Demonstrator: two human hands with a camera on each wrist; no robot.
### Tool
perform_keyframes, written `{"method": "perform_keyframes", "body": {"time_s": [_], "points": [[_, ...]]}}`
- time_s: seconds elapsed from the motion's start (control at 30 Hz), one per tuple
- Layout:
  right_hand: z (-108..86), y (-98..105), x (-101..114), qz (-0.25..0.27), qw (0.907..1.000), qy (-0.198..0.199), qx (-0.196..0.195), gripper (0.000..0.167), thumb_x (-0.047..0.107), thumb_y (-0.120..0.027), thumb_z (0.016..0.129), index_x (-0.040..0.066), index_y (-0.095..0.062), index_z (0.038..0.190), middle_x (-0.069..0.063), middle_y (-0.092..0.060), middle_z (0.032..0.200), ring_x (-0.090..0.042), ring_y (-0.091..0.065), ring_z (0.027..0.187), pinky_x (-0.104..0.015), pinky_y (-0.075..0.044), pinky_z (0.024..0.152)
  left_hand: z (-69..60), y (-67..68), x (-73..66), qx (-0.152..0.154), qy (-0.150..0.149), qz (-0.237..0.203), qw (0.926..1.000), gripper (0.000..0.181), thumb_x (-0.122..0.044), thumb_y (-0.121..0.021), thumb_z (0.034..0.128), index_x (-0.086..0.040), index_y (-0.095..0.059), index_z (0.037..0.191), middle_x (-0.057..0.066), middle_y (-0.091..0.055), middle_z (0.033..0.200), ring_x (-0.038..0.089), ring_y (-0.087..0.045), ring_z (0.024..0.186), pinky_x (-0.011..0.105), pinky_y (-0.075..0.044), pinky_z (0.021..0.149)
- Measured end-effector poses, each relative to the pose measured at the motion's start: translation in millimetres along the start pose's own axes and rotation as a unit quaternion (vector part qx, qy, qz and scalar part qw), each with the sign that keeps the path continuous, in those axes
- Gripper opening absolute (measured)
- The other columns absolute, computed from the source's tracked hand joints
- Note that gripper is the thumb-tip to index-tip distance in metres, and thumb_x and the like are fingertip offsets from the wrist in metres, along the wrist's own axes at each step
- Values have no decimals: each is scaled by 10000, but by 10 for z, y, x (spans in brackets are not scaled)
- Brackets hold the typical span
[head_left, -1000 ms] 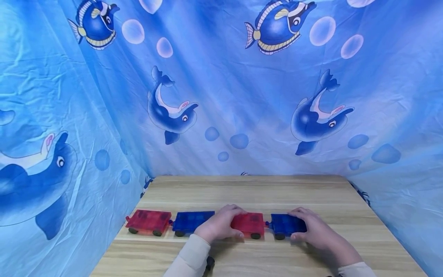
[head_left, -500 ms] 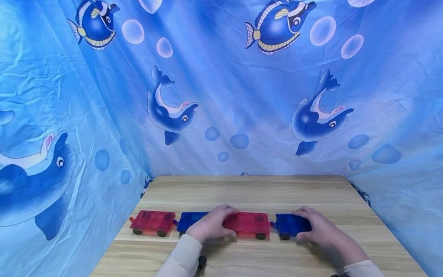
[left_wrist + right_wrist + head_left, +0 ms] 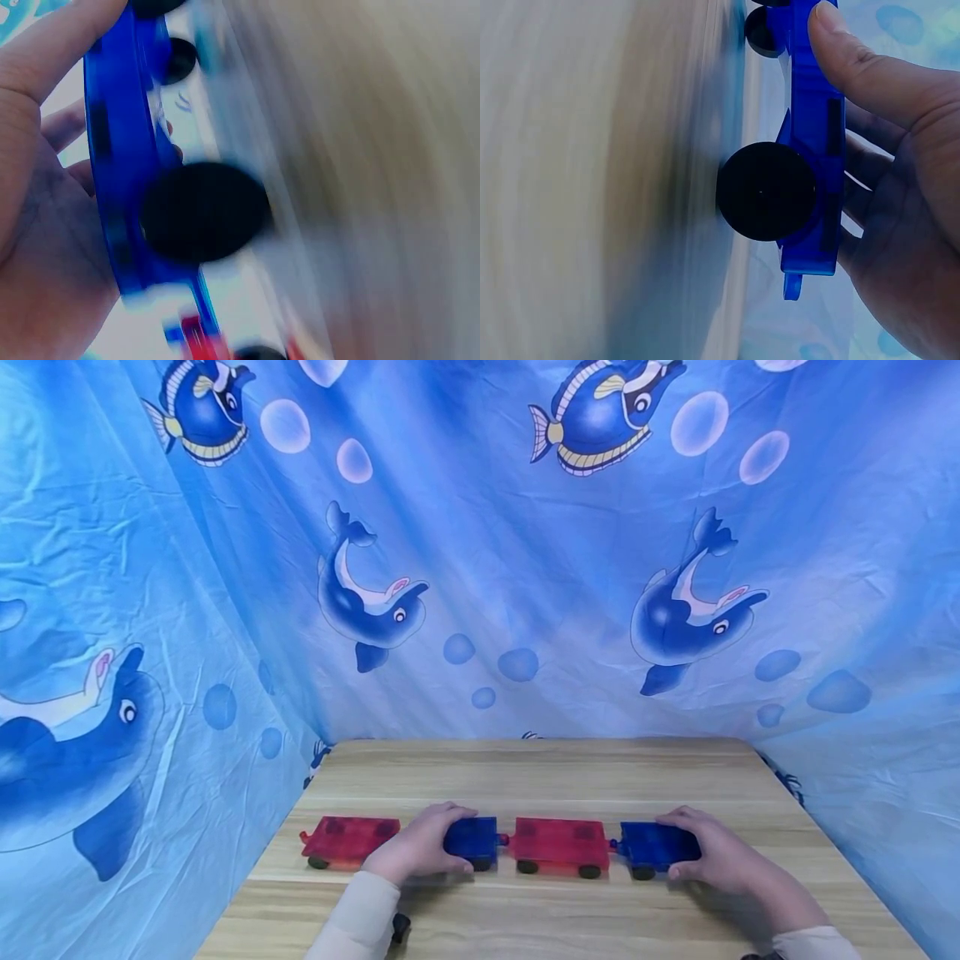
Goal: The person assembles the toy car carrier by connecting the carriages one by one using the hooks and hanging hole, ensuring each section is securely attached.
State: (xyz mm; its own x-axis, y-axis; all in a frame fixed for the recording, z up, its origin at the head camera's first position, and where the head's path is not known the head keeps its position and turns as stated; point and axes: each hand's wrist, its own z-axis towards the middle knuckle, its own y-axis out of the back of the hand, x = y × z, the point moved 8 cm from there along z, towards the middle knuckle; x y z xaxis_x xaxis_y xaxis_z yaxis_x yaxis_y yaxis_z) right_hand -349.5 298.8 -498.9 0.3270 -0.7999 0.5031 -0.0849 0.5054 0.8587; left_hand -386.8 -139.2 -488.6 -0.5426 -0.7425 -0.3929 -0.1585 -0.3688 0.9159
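Observation:
Four toy train cars stand hooked in a row on the wooden table: a red car (image 3: 352, 837) at the left end, a blue car (image 3: 476, 838), another red car (image 3: 561, 842) and a blue car (image 3: 654, 843) at the right end. My left hand (image 3: 420, 843) grips the inner blue car from its left, thumb on the near side and fingers on the far side; its left part is covered. My right hand (image 3: 716, 856) holds the right-end blue car the same way. Black wheels (image 3: 766, 191) show in the right wrist view, beside the blurred tabletop.
The wooden tabletop (image 3: 540, 768) reaches back to a blue curtain (image 3: 480, 568) printed with dolphins and fish. More curtain hangs along the left and right sides. A small black piece (image 3: 401, 928) shows beside the left sleeve.
The row of cars has rolled to the right, with my right hand moving along on its blue car. My left hand has shifted left, from the inner red car to the inner blue one.

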Motion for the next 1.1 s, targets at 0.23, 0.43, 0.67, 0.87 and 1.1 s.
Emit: {"method": "perform_keyframes", "body": {"time_s": [0.23, 0.43, 0.67, 0.87, 1.1], "points": [[-68, 67, -141, 97, 9998, 173, -32, 853, 467, -920, 726, 61, -632, 1419, -107, -615, 1354, -475, -530, 1316, -679, -444, 1038, -111, 26, 205, 206, 399, -272, 9986, 868, -509, -911, 781, -189, -564, 1510, 32, -586, 1456, 317, -553, 1315, 556, -505, 1025], [-132, 126, -235, 165, 9998, 146, 12, 856, 464, -919, 728, 51, -628, 1418, -114, -607, 1350, -487, -525, 1311, -681, -456, 1017, -76, -43, 127, 231, 344, -372, 9984, 861, -522, -901, 790, -190, -567, 1510, 9, -596, 1426, 280, -577, 1276, 525, -524, 1012], [-238, 234, -348, 204, 9997, 85, 71, 832, 435, -921, 740, 50, -626, 1415, -167, -597, 1375, -518, -525, 1297, -681, -472, 988, 8, -135, -16, 233, 367, -175, 9989, 861, -562, -883, 791, -221, -565, 1515, -10, -594, 1425, 250, -582, 1268, 509, -530, 1012], [-308, 331, -453, 36, 9999, 84, 127, 822, 451, -917, 741, 62, -632, 1407, -147, -605, 1361, -465, -551, 1273, -546, -530, 939, 89, -184, -174, 115, 199, 391, 9990, 861, -606, -869, 785, -224, -580, 1500, -29, -627, 1372, 212, -604, 1230, 483, -537, 1010], [-341, 392, -538, -75, 9999, -20, 152, 834, 453, -926, 725, 59, -634, 1399, -135, -614, 1336, -403, -571, 1225, -461, -540, 882, 137, -211, -268, 75, 164, 521, 9985, 862, -619, -866, 782, -225, -585, 1496, -22, -635, 1375, 217, -614, 1228, 483, -543, 1003]]}}
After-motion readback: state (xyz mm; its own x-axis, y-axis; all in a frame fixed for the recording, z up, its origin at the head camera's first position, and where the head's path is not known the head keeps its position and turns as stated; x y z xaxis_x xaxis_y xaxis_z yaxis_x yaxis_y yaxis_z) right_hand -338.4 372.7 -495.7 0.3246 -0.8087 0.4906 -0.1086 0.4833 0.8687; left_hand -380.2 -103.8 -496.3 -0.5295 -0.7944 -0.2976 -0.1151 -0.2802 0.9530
